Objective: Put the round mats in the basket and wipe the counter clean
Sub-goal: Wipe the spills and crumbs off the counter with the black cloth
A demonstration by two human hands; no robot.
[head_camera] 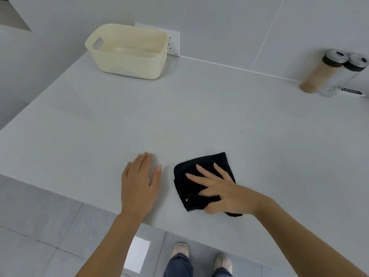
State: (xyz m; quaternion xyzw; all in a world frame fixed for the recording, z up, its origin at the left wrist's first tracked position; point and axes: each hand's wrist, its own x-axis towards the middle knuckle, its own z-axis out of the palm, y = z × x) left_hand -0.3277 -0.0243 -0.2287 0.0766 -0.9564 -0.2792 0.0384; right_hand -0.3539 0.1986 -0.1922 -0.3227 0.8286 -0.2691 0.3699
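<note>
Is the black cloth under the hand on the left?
No, the black cloth lies under the right hand, while the left hand rests flat on the bare counter.

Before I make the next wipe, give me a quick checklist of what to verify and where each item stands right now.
1. Cloth under the right hand, fingers spread on it: ok.
2. Left hand flat on the counter, apart from the cloth: ok.
3. No round mats left on the counter: ok, none in view.
4. Mats inside the basket: cannot tell; something pale lies at the bottom.
5. Wiping path clear: ok; basket sits at the back left, bottles at the far right.
6. Counter clean: cannot tell; no stains visible.
</note>
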